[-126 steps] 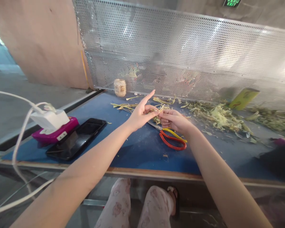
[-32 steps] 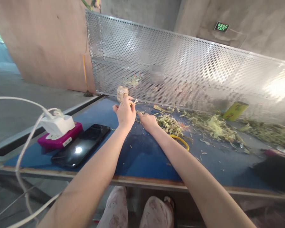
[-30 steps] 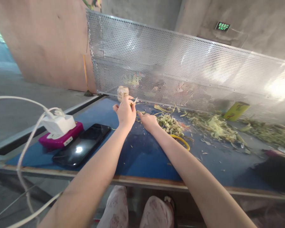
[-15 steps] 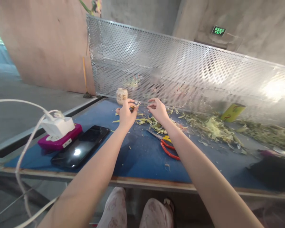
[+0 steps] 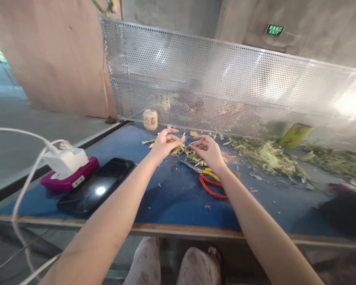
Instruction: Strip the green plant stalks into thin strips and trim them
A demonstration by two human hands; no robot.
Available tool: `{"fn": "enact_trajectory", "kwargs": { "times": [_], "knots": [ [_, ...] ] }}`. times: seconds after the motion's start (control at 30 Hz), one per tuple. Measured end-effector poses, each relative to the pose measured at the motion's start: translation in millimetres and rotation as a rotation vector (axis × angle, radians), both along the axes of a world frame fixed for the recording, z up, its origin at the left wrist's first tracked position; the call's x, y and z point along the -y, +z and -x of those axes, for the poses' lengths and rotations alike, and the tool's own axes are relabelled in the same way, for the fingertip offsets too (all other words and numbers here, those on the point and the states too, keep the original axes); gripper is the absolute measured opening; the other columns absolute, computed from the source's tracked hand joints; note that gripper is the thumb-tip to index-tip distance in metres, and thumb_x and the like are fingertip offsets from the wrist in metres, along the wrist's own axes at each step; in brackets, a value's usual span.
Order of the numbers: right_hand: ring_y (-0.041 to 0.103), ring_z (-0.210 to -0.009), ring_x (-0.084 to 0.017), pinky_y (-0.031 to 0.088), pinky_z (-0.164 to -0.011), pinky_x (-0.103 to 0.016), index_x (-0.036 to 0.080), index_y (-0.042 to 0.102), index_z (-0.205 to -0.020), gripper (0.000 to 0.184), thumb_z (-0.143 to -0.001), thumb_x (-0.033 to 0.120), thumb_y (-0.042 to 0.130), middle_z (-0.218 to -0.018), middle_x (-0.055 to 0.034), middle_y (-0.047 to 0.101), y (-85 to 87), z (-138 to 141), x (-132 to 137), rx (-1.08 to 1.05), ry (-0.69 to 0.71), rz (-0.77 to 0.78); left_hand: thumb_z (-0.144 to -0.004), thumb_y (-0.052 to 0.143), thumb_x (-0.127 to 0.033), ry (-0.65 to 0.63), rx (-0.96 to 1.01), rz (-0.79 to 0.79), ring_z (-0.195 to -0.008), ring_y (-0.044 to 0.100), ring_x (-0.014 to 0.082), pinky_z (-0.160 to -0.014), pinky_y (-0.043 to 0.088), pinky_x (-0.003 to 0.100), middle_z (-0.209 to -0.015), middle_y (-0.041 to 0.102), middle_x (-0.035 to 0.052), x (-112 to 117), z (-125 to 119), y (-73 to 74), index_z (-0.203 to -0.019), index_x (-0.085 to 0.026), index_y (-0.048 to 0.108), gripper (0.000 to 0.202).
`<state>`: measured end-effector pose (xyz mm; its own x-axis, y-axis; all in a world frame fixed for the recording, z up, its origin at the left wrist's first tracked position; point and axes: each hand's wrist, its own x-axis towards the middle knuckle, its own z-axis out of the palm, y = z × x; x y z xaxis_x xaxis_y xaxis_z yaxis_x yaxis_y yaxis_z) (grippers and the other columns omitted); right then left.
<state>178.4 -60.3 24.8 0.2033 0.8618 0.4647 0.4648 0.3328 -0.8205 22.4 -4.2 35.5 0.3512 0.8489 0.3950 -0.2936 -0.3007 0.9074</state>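
Observation:
My left hand is above the blue table, its thumb and fingers pinching a small pale plant strip. Just across from it, my right hand has curved fingers held apart, and I make out nothing in its grip. Below and between both hands lies a loose pile of green and yellowish plant scraps. Close to my right wrist rest scissors with red handles, the blades pointing away to the left. A yellow-handled tool lies against them, partly covered by my forearm.
A ball of twine stands at the far edge by a perforated metal screen. On the left are a black phone and a magenta power strip with a white charger and cables. More plant peelings and a yellow-green box lie right.
My left hand has moved right and turned, with the pale strip showing at its fingertips. My right hand has shifted slightly right and nearer to me. The view has tilted a little.

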Motion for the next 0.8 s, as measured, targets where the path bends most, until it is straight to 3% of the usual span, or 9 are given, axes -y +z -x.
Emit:
{"fn": "enact_trajectory", "kwargs": {
  "times": [0.2,0.33,0.47,0.6,0.7,0.8],
  "knots": [
    [0.054,-0.060,-0.009,0.043,-0.056,-0.023,0.016,0.048,-0.097,0.034,-0.066,0.025,0.058,-0.074,0.0002,0.059,5.6,-1,5,-0.032,0.070,-0.025,-0.062,0.067,-0.015,-0.212,-0.171,-0.068,-0.060,0.056,0.0104,-0.062,0.041,0.025,-0.062,0.058,-0.0035,5,-5,-6.8,-0.099,-0.015,0.048,0.042],
    [0.055,-0.061,-0.010,0.043,-0.056,-0.023,0.017,0.047,-0.098,0.031,-0.070,0.026,0.054,-0.076,-0.0008,0.060,5.5,-4,6,0.025,0.035,-0.019,-0.063,0.066,-0.015,-0.212,-0.176,-0.091,-0.058,0.055,0.0093,-0.059,0.041,0.024,-0.063,0.058,-0.0032,4,-6,-10.0,-0.099,-0.017,0.050,0.039],
    [0.056,-0.066,-0.012,0.043,-0.062,-0.024,0.017,0.051,-0.096,0.022,-0.076,0.028,0.047,-0.079,-0.0021,0.061,7.1,-8,11,0.389,-0.115,0.060,-0.063,0.066,-0.016,-0.121,-0.098,-0.079,-0.065,0.060,0.0124,-0.063,0.042,0.025,-0.064,0.060,-0.0024,1,-5,-10.9,-0.097,-0.016,0.051,0.037],
    [0.057,-0.077,-0.018,0.040,-0.065,-0.027,0.019,0.057,-0.079,0.011,-0.071,0.021,0.049,-0.081,-0.0044,0.063,15.5,-9,26,0.920,-0.215,0.391,-0.063,0.065,-0.013,-0.073,0.115,-0.045,-0.078,0.064,0.0181,-0.077,0.044,0.032,-0.061,0.061,-0.0032,-5,-5,-8.9,-0.092,-0.016,0.052,0.032],
    [0.057,-0.083,-0.022,0.041,-0.065,-0.029,0.019,0.056,-0.089,0.024,-0.067,0.016,0.048,-0.093,-0.0075,0.061,20.8,-4,42,1.036,-0.230,0.474,-0.067,0.060,-0.010,-0.022,0.314,0.020,-0.084,0.064,0.0190,-0.083,0.044,0.034,-0.061,0.062,-0.0021,-8,-5,-3.1,-0.089,-0.017,0.054,0.024],
    [0.056,-0.091,-0.028,0.042,-0.067,-0.033,0.015,0.055,-0.095,0.030,-0.065,0.015,0.051,-0.098,-0.0131,0.059,20.8,3,59,1.134,-0.225,0.601,-0.074,0.054,-0.013,-0.032,0.390,0.095,-0.099,0.058,0.0195,-0.082,0.046,0.033,-0.077,0.066,0.0039,-8,-2,3.9,-0.089,-0.018,0.057,0.016]
  ]
}}
